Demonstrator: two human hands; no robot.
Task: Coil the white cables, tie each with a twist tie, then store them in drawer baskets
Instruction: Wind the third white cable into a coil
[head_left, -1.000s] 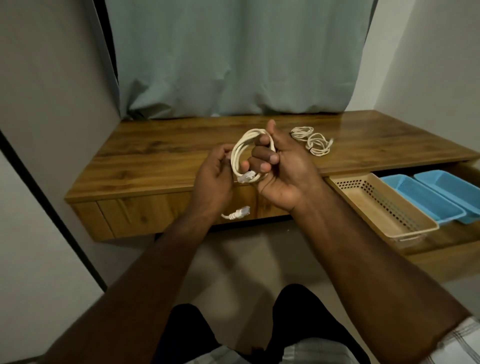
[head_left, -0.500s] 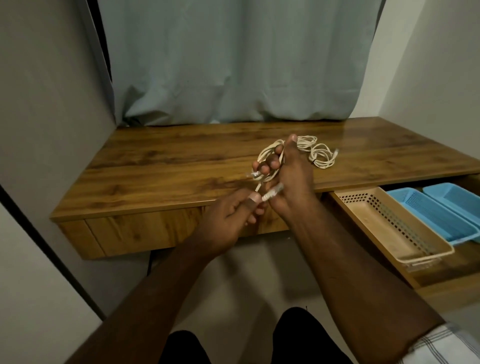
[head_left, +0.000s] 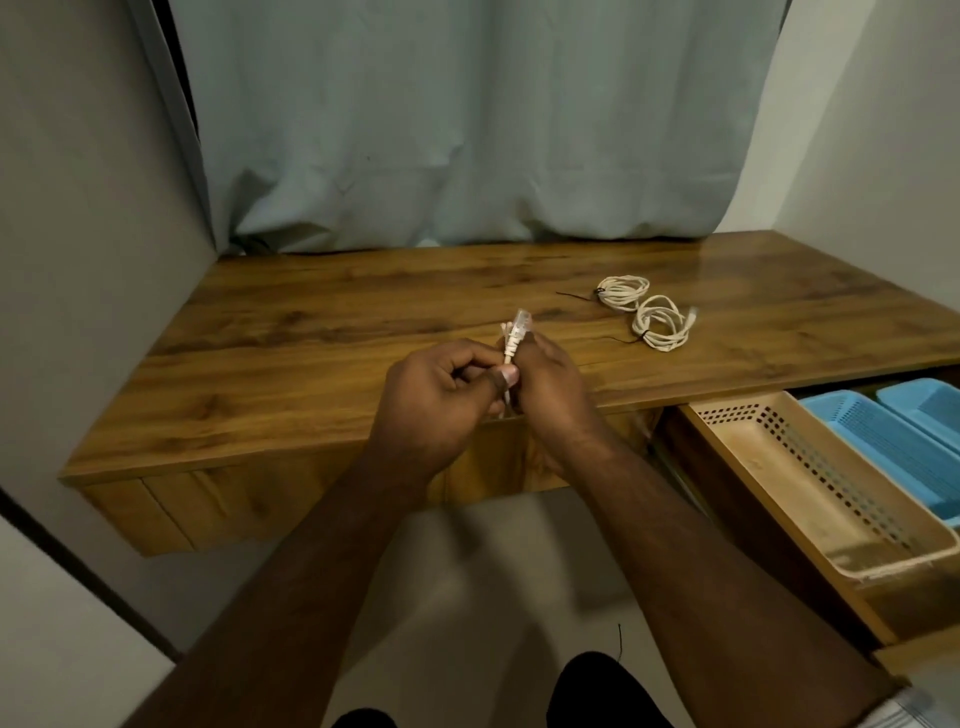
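I see both hands meeting over the near edge of the wooden surface (head_left: 322, 332): the left hand (head_left: 436, 400) and right hand (head_left: 550, 395) each have fingers curled around the white cable (head_left: 514, 338), its plug ends poking up between them. Two tied coils (head_left: 644, 314) lie far right on the surface; right of that, the open drawer holds a beige basket (head_left: 810, 525) and blue baskets (head_left: 883, 441)
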